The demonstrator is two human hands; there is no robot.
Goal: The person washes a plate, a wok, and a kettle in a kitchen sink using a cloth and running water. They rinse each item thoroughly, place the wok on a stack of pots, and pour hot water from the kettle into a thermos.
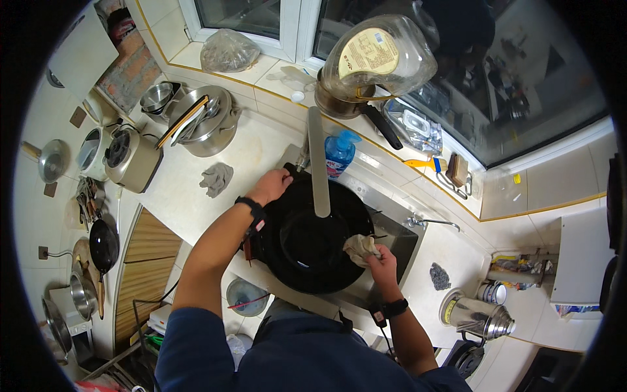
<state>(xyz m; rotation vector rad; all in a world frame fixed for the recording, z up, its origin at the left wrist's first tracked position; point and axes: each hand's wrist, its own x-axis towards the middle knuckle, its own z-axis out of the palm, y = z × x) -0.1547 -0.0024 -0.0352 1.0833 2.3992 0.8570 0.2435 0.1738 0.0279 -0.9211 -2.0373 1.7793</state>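
A large black wok [313, 245] sits over the stainless steel sink [399, 245], beneath the faucet spout [319, 166]. My left hand [272, 185] is closed on the wok's black handle [291, 169], at the far left by the faucet base. Pinched in my right hand [383, 267] is a crumpled beige cloth [361, 249], which lies against the wok's right inner wall. The wok's inside looks dark and shiny. A blue pump bottle [340, 154] stands just behind the spout.
On the left counter are a grey rag [216, 179], a steel pot [208, 132] and a rice cooker [132, 159]. A scouring pad [439, 276] and a metal thermos [472, 313] are at right. The sill holds a saucepan [340, 100] and a large plastic bottle [411, 59].
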